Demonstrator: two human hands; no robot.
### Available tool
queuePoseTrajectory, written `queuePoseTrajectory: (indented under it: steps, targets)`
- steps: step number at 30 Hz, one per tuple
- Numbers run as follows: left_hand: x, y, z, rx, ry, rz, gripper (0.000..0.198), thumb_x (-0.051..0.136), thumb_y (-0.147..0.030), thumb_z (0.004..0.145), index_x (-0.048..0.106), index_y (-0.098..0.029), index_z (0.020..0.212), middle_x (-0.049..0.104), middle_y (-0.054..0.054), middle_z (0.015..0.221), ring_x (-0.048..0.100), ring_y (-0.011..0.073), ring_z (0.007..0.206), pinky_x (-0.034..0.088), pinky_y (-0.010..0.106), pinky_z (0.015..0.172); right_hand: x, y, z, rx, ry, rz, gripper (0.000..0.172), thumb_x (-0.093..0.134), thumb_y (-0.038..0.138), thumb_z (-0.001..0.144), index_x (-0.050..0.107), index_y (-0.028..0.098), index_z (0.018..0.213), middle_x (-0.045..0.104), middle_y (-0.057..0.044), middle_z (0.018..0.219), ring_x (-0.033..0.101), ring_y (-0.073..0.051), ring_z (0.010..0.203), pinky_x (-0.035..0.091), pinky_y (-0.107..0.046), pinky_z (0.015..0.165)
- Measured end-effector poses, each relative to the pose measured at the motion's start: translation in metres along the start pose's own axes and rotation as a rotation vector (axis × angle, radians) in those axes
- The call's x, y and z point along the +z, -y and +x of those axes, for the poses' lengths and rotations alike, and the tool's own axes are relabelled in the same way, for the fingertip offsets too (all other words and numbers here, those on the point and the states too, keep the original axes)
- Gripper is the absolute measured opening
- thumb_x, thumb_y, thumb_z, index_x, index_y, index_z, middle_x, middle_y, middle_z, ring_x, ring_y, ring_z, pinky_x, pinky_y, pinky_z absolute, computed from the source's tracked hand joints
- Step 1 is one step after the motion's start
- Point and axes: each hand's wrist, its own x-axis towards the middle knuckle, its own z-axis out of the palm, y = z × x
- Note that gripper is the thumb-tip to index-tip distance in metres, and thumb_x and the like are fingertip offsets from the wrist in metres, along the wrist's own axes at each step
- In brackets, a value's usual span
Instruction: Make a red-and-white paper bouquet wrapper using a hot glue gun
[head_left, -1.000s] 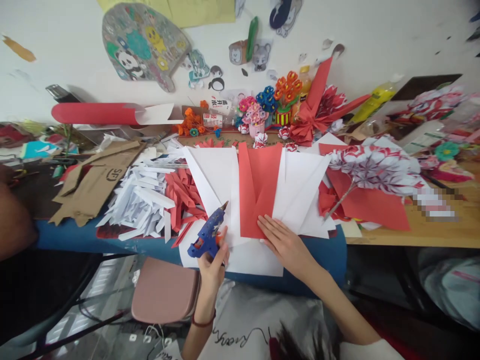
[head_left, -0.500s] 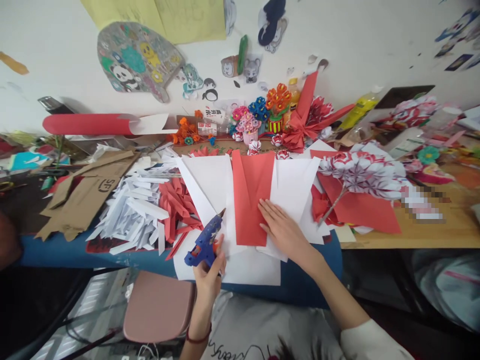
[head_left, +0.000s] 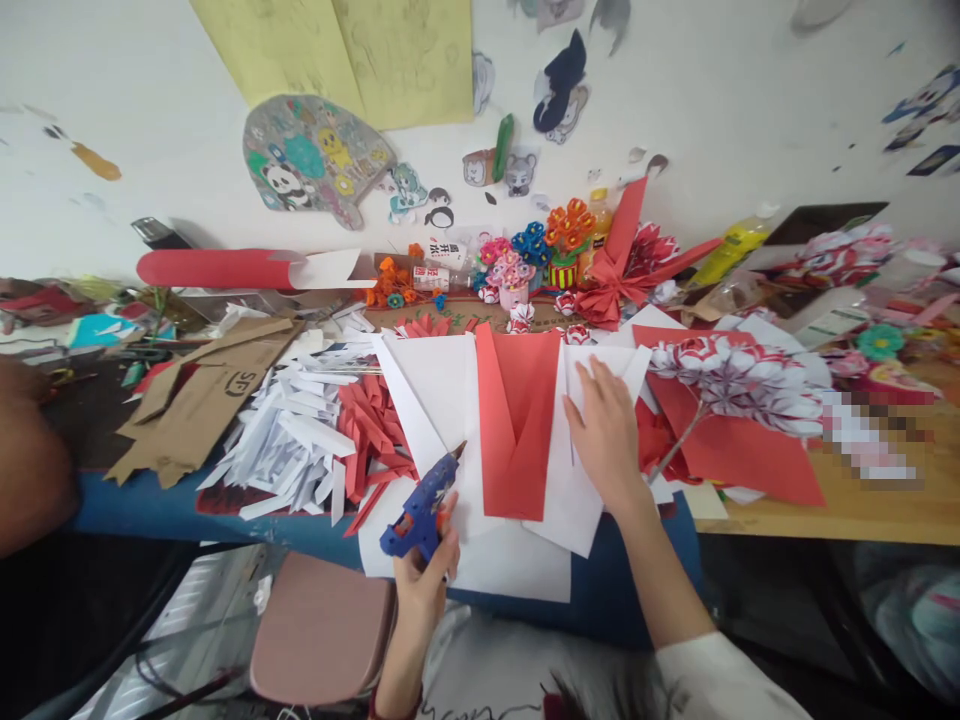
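Note:
My left hand (head_left: 427, 570) is closed round the handle of a blue hot glue gun (head_left: 421, 508), its nozzle pointing up and to the right over white paper. A folded red paper (head_left: 514, 470) with a V-shaped overlap lies in the middle, between white folded sheets. My right hand (head_left: 606, 430) rests, fingers stretched out, on the white folded paper (head_left: 581, 515) to the right of the red one. On the left is another white folded sheet (head_left: 439, 375). A plain white sheet (head_left: 517, 565) lies beneath, along the table's front edge.
Piles of white paper strips (head_left: 289, 430) and red strips (head_left: 371, 425) lie at left, beside torn brown cardboard (head_left: 191, 420). A red-and-white paper flower bunch (head_left: 739, 385) lies at right. Small flower pots (head_left: 562, 270) stand behind. Another person's arm (head_left: 34, 455) shows at far left.
My right hand has moved off the red paper and to the right, onto the white folded paper. The glue gun stays in my left hand. The view has tilted up slightly.

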Motion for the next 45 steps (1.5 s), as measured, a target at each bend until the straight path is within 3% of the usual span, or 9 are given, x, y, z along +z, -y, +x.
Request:
queuePoseTrajectory:
  steps: [4, 9, 14, 23, 31, 34, 39, 42, 45]
  targets:
    - [-0.009, -0.005, -0.002, -0.010, -0.175, 0.088, 0.033, 0.087, -0.037, 0.070, 0.067, -0.017, 0.087, 0.059, -0.003, 0.063, 0.050, 0.0102, 0.048, 0.040, 0.022, 0.043, -0.028, -0.008, -0.042, 0.297, -0.281, -0.011, 0.048, 0.055, 0.043, 0.097, 0.054, 0.018, 0.138, 0.061, -0.021, 0.129, 0.056, -0.038, 0.124, 0.045, -0.060, 0.104]
    - [-0.010, -0.006, 0.008, 0.069, -0.334, 0.275, 0.036, 0.088, -0.037, 0.068, 0.068, -0.015, 0.089, 0.061, -0.003, 0.066, 0.050, 0.0100, 0.050, 0.041, 0.022, 0.047, -0.023, -0.024, -0.083, 0.495, -0.109, 0.458, 0.058, 0.069, 0.043, 0.089, 0.045, 0.021, 0.138, 0.071, -0.008, 0.097, 0.068, -0.020, 0.068, 0.060, -0.035, 0.064]
    - [-0.001, -0.002, 0.017, 0.048, -0.355, 0.432, 0.037, 0.086, -0.035, 0.066, 0.069, -0.015, 0.092, 0.067, 0.000, 0.074, 0.060, 0.0143, 0.060, 0.048, 0.025, 0.056, -0.008, -0.017, -0.086, 0.537, -0.185, 0.721, 0.056, 0.069, 0.037, 0.089, 0.046, 0.022, 0.138, 0.073, -0.010, 0.102, 0.075, -0.021, 0.081, 0.061, -0.031, 0.070]
    - [0.018, 0.003, 0.004, 0.045, -0.336, 0.417, 0.035, 0.082, -0.033, 0.067, 0.067, -0.018, 0.095, 0.059, -0.005, 0.069, 0.055, 0.0129, 0.058, 0.046, 0.025, 0.058, -0.033, -0.001, -0.088, 0.566, -0.469, 0.666, 0.049, 0.073, 0.033, 0.087, 0.053, 0.022, 0.129, 0.070, -0.013, 0.110, 0.074, -0.022, 0.091, 0.061, -0.035, 0.079]
    - [0.020, 0.003, 0.010, 0.026, -0.253, 0.528, 0.038, 0.079, -0.037, 0.068, 0.064, -0.018, 0.097, 0.062, -0.003, 0.070, 0.058, 0.0152, 0.060, 0.047, 0.025, 0.059, -0.021, 0.000, -0.113, 0.737, -0.502, 0.355, 0.043, 0.074, 0.037, 0.085, 0.063, 0.015, 0.121, 0.071, -0.010, 0.098, 0.070, -0.019, 0.074, 0.056, -0.029, 0.065]
    - [0.018, 0.003, 0.011, 0.019, -0.242, 0.537, 0.037, 0.078, -0.039, 0.070, 0.063, -0.018, 0.096, 0.062, -0.003, 0.071, 0.058, 0.0153, 0.061, 0.048, 0.026, 0.060, -0.029, -0.001, -0.114, 0.628, -0.477, 0.157, 0.038, 0.072, 0.034, 0.086, 0.066, 0.015, 0.119, 0.070, -0.011, 0.099, 0.067, -0.021, 0.078, 0.055, -0.032, 0.067]
    - [0.013, 0.000, 0.005, 0.025, -0.249, 0.546, 0.035, 0.078, -0.042, 0.071, 0.063, -0.018, 0.092, 0.061, -0.003, 0.069, 0.056, 0.0151, 0.061, 0.047, 0.026, 0.061, -0.062, -0.009, -0.083, 0.187, -0.436, -0.083, 0.021, 0.071, 0.022, 0.087, 0.071, 0.020, 0.108, 0.070, -0.012, 0.107, 0.066, -0.028, 0.100, 0.053, -0.045, 0.092]
    - [0.012, -0.005, 0.002, 0.024, -0.285, 0.542, 0.036, 0.077, -0.045, 0.072, 0.063, -0.019, 0.092, 0.058, -0.004, 0.067, 0.052, 0.0135, 0.057, 0.044, 0.024, 0.055, -0.073, -0.008, -0.030, -0.017, -0.234, 0.020, 0.022, 0.064, 0.020, 0.092, 0.070, 0.023, 0.113, 0.070, -0.010, 0.109, 0.065, -0.027, 0.103, 0.052, -0.043, 0.095]
    - [0.013, -0.018, 0.001, 0.054, -0.334, 0.582, 0.037, 0.077, -0.047, 0.073, 0.063, -0.019, 0.092, 0.056, -0.006, 0.065, 0.049, 0.0121, 0.054, 0.041, 0.023, 0.053, -0.059, -0.001, 0.042, -0.166, 0.089, 0.092, 0.026, 0.054, 0.022, 0.097, 0.068, 0.023, 0.119, 0.069, -0.011, 0.118, 0.063, -0.027, 0.113, 0.049, -0.042, 0.102]
